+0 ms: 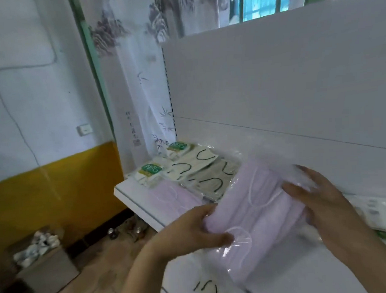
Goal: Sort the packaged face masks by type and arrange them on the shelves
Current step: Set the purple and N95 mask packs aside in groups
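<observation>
shelf [132, 194]: pink pack [167, 197] already laid at near left, beside black-looped packs [202, 168] | left hand [191, 229]: fingers curled round near-left edge of pink mask pack [252, 212] | right hand [318, 198]: far-right edge gripped; pack held just above shelf | risk: slick film judged likely to slip, or pack dropped on wrong type

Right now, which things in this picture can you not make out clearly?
- Head view: print on the green-label packs is too small and blurred.
- Right hand fingers are motion-blurred.
- Packs at right are cut by the edge.
- Lower shelf is hidden behind the pink mask pack.
</observation>
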The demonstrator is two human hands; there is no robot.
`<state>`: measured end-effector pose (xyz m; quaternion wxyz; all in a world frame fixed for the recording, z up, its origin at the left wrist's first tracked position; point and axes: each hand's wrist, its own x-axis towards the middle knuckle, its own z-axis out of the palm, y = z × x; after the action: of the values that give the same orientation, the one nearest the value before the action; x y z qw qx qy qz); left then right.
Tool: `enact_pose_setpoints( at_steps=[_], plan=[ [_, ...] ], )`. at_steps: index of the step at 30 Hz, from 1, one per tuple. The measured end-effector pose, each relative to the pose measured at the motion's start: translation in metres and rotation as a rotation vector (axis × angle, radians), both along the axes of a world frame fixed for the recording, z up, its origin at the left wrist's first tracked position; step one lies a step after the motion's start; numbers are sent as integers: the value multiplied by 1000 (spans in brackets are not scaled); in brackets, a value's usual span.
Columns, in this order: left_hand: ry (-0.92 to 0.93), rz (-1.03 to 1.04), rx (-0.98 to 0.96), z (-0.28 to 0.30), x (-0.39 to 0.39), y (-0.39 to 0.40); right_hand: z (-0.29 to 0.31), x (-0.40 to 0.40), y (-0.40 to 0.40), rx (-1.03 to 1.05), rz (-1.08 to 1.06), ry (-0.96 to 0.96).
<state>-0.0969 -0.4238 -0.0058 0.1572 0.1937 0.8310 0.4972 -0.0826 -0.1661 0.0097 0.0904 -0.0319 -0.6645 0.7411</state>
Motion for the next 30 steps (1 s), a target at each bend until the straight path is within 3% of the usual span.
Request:
enact_pose_setpoints(
  at_steps=[7, 10, 13, 16, 18, 22, 25, 30],
  plan=[
    [130, 458, -60, -10, -128, -152, -42, -66, -137, 352, -63, -215],
    [438, 546, -295, -39, -164, -169, -55, -80, -182, 587, -145, -247],
    [803, 307, -450, -73, -151, -172, -63, -81, -207, 993, -222, -256],
    [857, 3, -497, -112, -143, -172, -81, -88, -218, 1204, -235, -199],
    [858, 3, -526, -124, -151, -166, -91, -93, -223, 1317, -248, -129],
    [876, 74, -472, -114, -161, -155, -83, -95, -216, 1304, -313, -84],
    [959, 49, -404, -108, -162, -149, -72, -92, -182, 1245, -490, -8],
    [1093, -78, -339, -104, -162, -124, -74, -80, -95, 1230, -641, -146]
  ],
)
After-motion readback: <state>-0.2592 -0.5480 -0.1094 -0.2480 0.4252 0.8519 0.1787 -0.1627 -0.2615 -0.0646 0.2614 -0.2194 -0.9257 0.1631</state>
